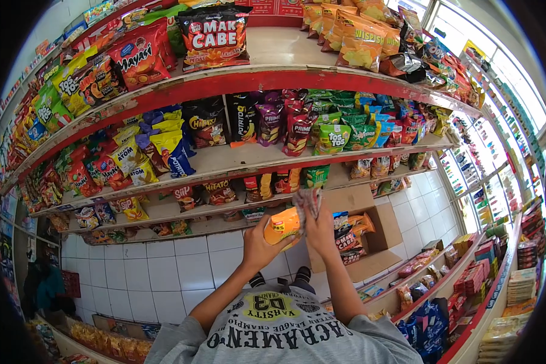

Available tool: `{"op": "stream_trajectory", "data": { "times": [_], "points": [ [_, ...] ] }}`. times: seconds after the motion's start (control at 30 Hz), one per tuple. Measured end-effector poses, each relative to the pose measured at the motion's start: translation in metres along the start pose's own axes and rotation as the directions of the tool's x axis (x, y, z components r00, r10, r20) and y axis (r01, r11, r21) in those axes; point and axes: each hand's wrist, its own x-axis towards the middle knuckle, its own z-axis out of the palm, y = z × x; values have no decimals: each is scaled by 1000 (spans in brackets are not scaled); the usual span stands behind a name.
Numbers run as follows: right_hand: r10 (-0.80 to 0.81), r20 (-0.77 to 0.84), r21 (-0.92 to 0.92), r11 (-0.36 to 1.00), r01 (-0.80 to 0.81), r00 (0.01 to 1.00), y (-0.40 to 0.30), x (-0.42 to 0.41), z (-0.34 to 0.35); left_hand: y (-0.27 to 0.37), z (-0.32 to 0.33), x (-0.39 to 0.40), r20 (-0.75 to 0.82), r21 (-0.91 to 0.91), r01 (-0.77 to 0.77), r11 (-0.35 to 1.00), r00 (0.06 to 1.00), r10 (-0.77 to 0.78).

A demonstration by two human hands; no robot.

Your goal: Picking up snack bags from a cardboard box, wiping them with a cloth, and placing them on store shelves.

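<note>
My left hand [262,248] grips an orange snack bag [283,226], its thumb across the front. A crumpled cloth [308,207] is pinched in my right hand [321,232], against or very near the bag's right side. Both hands are above the floor, in front of my chest. Just beyond my right hand, an open cardboard box [382,227] holds several snack bags, including a black and red Mak Cabe bag [349,245]. My right hand and forearm hide part of the box.
A curved shelf unit [236,159] with several tiers of snack bags stands ahead. A Mak Cabe bag [216,38] and orange Wispish bags [360,41] are on its upper tier. Low shelves [464,273] of packaged goods lie behind right. White tiled floor [182,259] surrounds my feet.
</note>
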Motion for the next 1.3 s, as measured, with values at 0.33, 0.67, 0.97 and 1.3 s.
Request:
{"op": "stream_trajectory", "data": {
  "times": [0.33, 0.67, 0.97, 1.3],
  "points": [
    [-455, -104, -134, 887, 441, 884, -51, -27, -16, 6, 31, 15, -91, -143, -183, 973, 981, 171],
    [322, -440, 699, 709, 95, 838, 33, 5, -56, 21, 63, 34, -24, -301, 89, 950, 995, -101],
    [-289, -129, 310, 897, 316, 948, 19, -10, -49, 38, 62, 51, 9, -765, 233, 601, 936, -351],
    [-118, 24, 342, 934, 103, 993, 25, 11, -83, 47, 87, 42, 86, -736, 293, 611, 935, -344]
  ]
}}
